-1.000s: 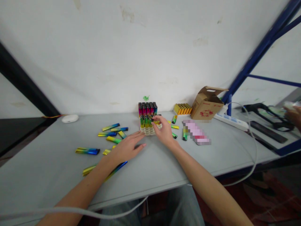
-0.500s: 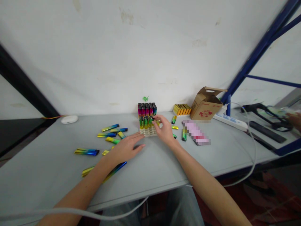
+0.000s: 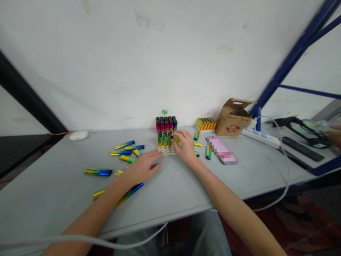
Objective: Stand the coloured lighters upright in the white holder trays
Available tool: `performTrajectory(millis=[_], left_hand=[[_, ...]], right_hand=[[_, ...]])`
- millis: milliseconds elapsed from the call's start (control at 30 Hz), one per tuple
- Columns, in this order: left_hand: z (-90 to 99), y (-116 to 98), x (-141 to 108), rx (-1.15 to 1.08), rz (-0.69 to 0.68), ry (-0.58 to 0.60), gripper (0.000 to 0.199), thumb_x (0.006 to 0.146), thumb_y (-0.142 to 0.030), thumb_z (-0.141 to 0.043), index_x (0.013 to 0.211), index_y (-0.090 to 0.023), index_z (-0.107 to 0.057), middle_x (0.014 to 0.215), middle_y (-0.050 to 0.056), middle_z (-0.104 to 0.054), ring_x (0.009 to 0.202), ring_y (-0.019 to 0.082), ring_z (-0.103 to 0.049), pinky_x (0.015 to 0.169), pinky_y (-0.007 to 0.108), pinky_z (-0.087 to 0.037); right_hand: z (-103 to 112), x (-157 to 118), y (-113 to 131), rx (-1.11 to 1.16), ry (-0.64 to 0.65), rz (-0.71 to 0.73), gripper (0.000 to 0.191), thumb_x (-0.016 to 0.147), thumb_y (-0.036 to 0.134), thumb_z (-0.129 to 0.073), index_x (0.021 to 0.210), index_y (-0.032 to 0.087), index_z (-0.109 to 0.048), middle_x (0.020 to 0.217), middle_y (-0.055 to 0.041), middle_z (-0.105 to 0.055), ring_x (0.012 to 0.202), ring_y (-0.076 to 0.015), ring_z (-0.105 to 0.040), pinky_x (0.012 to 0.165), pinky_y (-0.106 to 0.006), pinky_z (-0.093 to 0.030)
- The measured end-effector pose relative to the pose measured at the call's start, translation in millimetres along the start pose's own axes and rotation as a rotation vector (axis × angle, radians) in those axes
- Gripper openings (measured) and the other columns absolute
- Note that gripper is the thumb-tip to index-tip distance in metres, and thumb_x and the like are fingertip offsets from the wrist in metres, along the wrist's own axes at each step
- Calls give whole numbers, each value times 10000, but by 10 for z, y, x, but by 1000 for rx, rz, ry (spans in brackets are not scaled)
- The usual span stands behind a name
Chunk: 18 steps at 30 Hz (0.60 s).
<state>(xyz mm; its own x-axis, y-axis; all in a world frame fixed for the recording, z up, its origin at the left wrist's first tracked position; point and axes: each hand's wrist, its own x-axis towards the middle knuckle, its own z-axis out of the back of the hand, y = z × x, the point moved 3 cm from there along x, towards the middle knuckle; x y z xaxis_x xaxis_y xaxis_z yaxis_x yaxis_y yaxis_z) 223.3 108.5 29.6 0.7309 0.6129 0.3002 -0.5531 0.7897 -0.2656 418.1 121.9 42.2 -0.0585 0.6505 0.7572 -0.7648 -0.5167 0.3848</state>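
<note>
A pale tray with round holes stands near the middle of the table, with green and yellow lighters upright in its rear part. Directly behind it is a block of pink and blue lighters with black tops. My right hand is at the tray's right side, its fingers curled round a green lighter's top. Fingers spread, my left hand rests at the tray's left front edge and holds nothing. Loose yellow and blue lighters lie around my left forearm.
More green lighters lie right of my right hand, beside a blurred pink phone. Behind are orange lighters and an open cardboard box. A power strip lies at the right, a white case at the left.
My right hand has shifted slightly, its fingers closer over the lighters in the tray. My left hand has hardly moved.
</note>
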Motion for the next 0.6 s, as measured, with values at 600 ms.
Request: performTrajectory(millis=[600], left_hand=[[-1,157,-14,4,86,-87,422,905,-405,-440,1153,-134,-646,1243,143,-624,1138,263,-586,1034,435,-439]], right_hand=[[7,-16,17,-160,65,-36,394,822,111,-461,1184,156,-610,1282,-143,-515,1249,-263,-399,1088,-440,-334]])
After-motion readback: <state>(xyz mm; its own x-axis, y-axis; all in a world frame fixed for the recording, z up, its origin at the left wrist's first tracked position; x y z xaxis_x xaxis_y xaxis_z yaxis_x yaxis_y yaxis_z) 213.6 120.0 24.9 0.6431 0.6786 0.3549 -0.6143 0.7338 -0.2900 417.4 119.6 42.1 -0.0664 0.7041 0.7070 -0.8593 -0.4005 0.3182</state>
